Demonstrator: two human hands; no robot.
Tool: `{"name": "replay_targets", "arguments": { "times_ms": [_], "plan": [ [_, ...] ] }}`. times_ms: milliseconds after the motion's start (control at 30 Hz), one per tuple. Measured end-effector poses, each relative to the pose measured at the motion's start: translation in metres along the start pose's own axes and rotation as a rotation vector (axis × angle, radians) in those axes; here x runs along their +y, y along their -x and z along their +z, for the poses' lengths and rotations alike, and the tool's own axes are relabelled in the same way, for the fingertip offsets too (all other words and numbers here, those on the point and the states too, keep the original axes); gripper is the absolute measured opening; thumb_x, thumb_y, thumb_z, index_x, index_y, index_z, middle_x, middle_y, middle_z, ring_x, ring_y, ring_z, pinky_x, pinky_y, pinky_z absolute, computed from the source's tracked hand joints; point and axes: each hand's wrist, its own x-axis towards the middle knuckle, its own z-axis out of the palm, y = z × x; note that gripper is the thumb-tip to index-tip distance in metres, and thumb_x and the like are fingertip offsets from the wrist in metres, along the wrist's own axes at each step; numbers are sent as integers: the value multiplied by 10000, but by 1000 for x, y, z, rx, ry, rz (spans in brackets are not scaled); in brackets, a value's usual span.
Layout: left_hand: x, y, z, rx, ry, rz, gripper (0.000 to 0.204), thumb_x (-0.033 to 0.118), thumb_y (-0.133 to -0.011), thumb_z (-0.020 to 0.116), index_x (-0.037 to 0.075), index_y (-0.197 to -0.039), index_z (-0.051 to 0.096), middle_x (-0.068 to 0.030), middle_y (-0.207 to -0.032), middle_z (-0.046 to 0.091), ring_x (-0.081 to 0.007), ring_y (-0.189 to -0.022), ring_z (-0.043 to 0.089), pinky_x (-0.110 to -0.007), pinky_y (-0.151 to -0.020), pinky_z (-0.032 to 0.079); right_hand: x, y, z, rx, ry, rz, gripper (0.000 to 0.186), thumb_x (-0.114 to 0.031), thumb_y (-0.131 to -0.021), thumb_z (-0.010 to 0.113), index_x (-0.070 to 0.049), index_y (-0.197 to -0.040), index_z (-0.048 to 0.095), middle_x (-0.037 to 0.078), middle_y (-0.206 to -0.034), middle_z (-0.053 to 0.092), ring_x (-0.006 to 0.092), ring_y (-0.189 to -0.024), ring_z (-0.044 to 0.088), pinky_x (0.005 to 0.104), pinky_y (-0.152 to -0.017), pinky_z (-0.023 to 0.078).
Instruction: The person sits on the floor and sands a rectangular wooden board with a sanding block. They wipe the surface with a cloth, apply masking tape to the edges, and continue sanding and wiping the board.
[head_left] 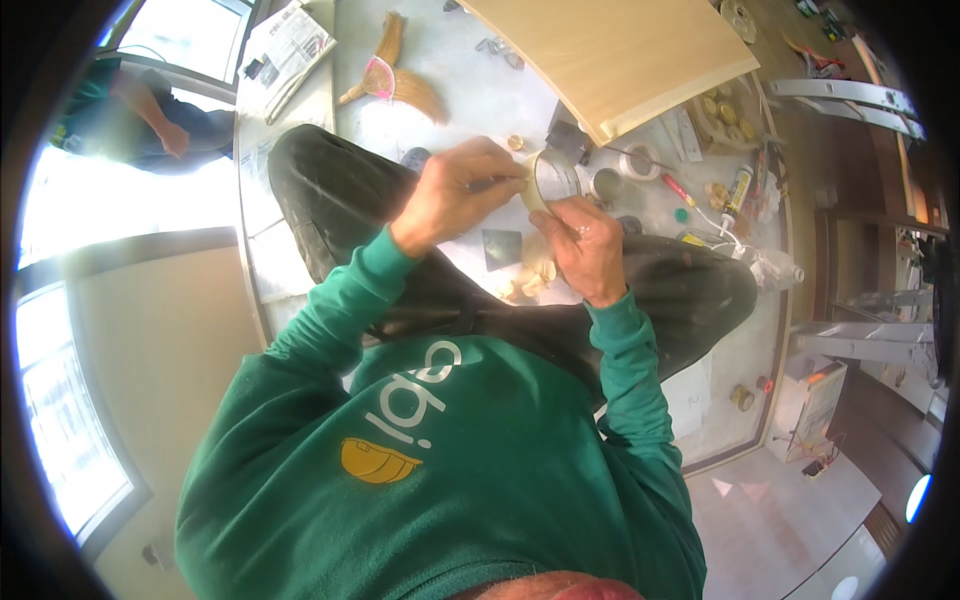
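A roll of masking tape [541,190] is held up over the gap between my knees, its open ring facing to the right. My right hand [584,246] grips the roll's lower edge between thumb and fingers. On the roll's left side, my left hand [458,192] is closed in a pinch, apparently on the tape's edge or end; the fingertips hide the exact spot. Below the roll lie a dark square sheet [502,249] and some crumpled pale scraps [532,280].
A large tan board [610,60] juts in from the far side. A hand broom [405,88] lies far left, a newspaper [287,55] beyond it. At right are another tape roll [640,162], a sealant tube [738,190] and a plastic bottle [775,270]. Another person [150,120] is at upper left.
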Motion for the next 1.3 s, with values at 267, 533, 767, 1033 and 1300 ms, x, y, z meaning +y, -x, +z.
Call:
{"name": "replay_targets", "arguments": {
  "times_ms": [267,533,767,1033,1300],
  "plan": [
    [-7,-3,-3,-103,3,-17,48,6,-837,649,-3,-862,609,-100,-859,623,-232,-802,637,-349,-741,510,-8,1,1,17,10,-3,168,-198,-869,749,-32,-890,736,129,-765,666,320,-654,646,369,-584,496],
    [-16,12,13,-91,-280,189,148,29,-745,669,50,-836,555,-89,-820,565,-277,-712,580,-368,-673,458,3,-2,19,-37,381,118,258,-330,-930,660,-238,-1164,718,156,-598,612,385,-549,617,461,-517,478],
    [-24,15,4,37,-327,182,228,88,-756,722,45,-960,630,-96,-927,613,-294,-803,617,-378,-719,478,7,-8,25,-100,322,185,184,-308,-921,668,-196,-1030,764,192,-739,670,407,-685,659,482,-597,509],
    [-24,31,-8,-89,-387,196,100,122,-843,664,67,-917,626,-80,-862,558,-269,-862,598,-404,-805,445,-13,-13,41,-163,231,130,215,-289,-908,681,-114,-996,770,209,-786,680,424,-718,663,478,-646,514],
    [-34,47,-16,259,563,-725,128,115,-929,653,-4,-882,656,-57,-800,647,-127,-673,573,-295,-597,462,-37,-9,69,-57,203,-161,145,-155,-895,695,-103,-1011,765,179,-822,714,370,-726,696,421,-624,539]
  ]
}}
